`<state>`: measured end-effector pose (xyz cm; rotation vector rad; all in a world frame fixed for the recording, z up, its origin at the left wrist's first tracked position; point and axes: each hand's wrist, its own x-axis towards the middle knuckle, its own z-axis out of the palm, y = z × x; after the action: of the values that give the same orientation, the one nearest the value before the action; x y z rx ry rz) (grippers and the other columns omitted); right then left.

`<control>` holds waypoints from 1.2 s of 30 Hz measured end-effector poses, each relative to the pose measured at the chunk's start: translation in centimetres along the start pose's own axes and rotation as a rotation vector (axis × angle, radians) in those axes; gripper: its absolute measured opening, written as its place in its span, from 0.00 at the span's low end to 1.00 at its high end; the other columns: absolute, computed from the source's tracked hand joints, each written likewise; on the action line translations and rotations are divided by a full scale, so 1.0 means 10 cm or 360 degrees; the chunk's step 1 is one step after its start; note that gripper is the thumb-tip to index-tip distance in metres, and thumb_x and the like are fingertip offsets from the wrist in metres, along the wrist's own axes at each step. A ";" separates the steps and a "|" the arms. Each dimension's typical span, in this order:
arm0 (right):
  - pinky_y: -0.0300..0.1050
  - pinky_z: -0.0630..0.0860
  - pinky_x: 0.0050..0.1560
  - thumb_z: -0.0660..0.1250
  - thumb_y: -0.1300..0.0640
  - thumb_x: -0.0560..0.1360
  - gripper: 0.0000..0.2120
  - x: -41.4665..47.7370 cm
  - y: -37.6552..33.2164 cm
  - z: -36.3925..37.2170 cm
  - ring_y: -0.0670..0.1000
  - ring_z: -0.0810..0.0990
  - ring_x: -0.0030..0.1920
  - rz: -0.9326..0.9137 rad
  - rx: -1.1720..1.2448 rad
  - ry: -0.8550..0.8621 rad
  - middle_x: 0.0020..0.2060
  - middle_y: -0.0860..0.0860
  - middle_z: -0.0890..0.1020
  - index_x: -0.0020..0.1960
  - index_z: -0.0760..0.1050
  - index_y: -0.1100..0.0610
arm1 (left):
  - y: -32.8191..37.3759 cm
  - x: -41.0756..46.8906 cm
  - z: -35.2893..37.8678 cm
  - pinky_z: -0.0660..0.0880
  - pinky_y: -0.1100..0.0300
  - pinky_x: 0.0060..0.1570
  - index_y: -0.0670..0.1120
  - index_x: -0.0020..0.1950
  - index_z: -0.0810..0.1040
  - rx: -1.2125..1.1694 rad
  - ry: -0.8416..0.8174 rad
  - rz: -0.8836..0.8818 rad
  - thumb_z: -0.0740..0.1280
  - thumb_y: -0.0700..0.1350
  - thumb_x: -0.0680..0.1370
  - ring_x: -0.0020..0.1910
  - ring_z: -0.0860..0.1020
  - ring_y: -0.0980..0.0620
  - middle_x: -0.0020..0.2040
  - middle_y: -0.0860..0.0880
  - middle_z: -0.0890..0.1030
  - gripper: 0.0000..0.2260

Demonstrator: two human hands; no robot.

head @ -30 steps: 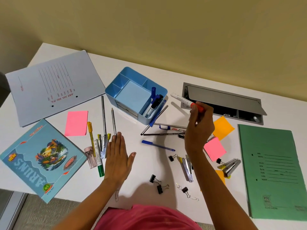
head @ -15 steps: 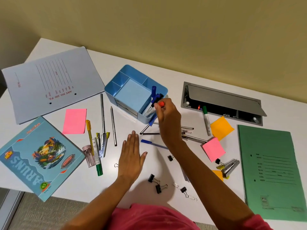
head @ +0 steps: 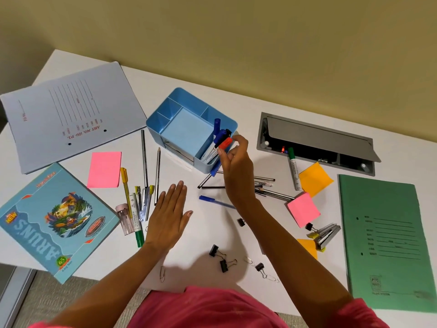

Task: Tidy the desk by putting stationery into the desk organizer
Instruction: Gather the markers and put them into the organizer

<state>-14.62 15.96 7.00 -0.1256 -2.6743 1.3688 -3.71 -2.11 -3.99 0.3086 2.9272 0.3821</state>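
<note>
A blue desk organizer (head: 154,134) stands at the middle back of the white desk, with blue-capped markers (head: 217,126) upright in its right compartment. My right hand (head: 236,166) hovers at the organizer's near right corner. Its thumb and fingertips pinch a red-capped marker (head: 224,143), whose white barrel reaches down into that same compartment. My left hand (head: 168,216) lies flat on the desk with fingers together, holding nothing. Loose stationery lies around: a blue pen (head: 212,200), black pens (head: 268,183) and a green marker (head: 294,171).
A grey folder (head: 71,114) and a notebook (head: 52,221) lie at the left, a green folder (head: 385,240) at the right. An open cable hatch (head: 316,136) sits behind. Sticky notes (head: 104,169), binder clips (head: 223,263), staple removers (head: 327,235) and more pens (head: 144,159) are scattered.
My right hand carried the red-capped marker left from near the cable hatch to the organizer and lowered it into the right compartment. My left hand slid slightly to the right.
</note>
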 end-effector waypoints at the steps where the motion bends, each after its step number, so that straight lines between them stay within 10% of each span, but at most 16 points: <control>1: 0.33 0.78 0.42 0.60 0.48 0.78 0.21 -0.01 0.05 -0.04 0.41 0.75 0.36 0.0047 0.0000 0.0003 0.41 0.58 0.79 0.65 0.63 0.59 | 0.04 0.01 0.00 0.50 0.50 0.76 0.43 0.78 0.51 -0.0026 0.0025 -0.0021 0.49 0.55 0.82 0.78 0.49 0.49 0.79 0.46 0.50 0.28; 8: 0.35 0.71 0.33 0.59 0.57 0.81 0.10 -0.22 0.60 -0.48 0.46 0.72 0.30 0.0214 -0.0140 0.0389 0.31 0.50 0.72 0.61 0.65 0.58 | 0.43 -0.01 0.08 0.54 0.47 0.75 0.38 0.77 0.54 -0.0128 0.0147 0.0014 0.54 0.44 0.81 0.78 0.50 0.44 0.79 0.42 0.52 0.25; 13: 0.46 0.70 0.51 0.62 0.67 0.76 0.12 -0.34 1.19 -0.79 0.56 0.73 0.51 0.0381 -0.0498 0.0587 0.50 0.57 0.75 0.59 0.69 0.62 | 0.48 -0.01 0.13 0.52 0.47 0.76 0.38 0.77 0.54 -0.0185 0.0148 -0.0087 0.54 0.44 0.81 0.78 0.50 0.45 0.79 0.42 0.53 0.25; 18: 0.56 0.72 0.53 0.66 0.66 0.74 0.14 -0.25 1.53 -0.99 0.64 0.71 0.54 0.0626 -0.0817 0.0413 0.54 0.65 0.74 0.59 0.70 0.67 | 0.45 -0.02 0.15 0.49 0.50 0.76 0.41 0.78 0.52 -0.0208 0.0143 -0.0095 0.52 0.48 0.82 0.78 0.50 0.48 0.79 0.44 0.52 0.26; 25: 0.44 0.65 0.44 0.63 0.63 0.78 0.09 -0.11 1.53 -1.04 0.61 0.73 0.51 0.0771 -0.0634 0.0250 0.50 0.63 0.76 0.54 0.70 0.69 | 0.41 -0.03 0.12 0.49 0.48 0.76 0.44 0.79 0.51 -0.0185 0.0119 -0.0184 0.49 0.50 0.82 0.78 0.48 0.49 0.79 0.48 0.50 0.26; 36: 0.38 0.74 0.39 0.56 0.66 0.80 0.08 -0.35 0.68 -0.92 0.48 0.76 0.39 0.1025 0.1750 0.0117 0.40 0.52 0.77 0.51 0.73 0.62 | 0.35 -0.03 0.12 0.48 0.49 0.76 0.45 0.79 0.50 -0.0156 0.0133 -0.0236 0.47 0.51 0.82 0.78 0.47 0.50 0.79 0.48 0.50 0.26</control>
<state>-9.66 26.82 6.50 -0.9012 -1.4892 2.6888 -2.54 1.39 -4.14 0.0627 2.9751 0.5254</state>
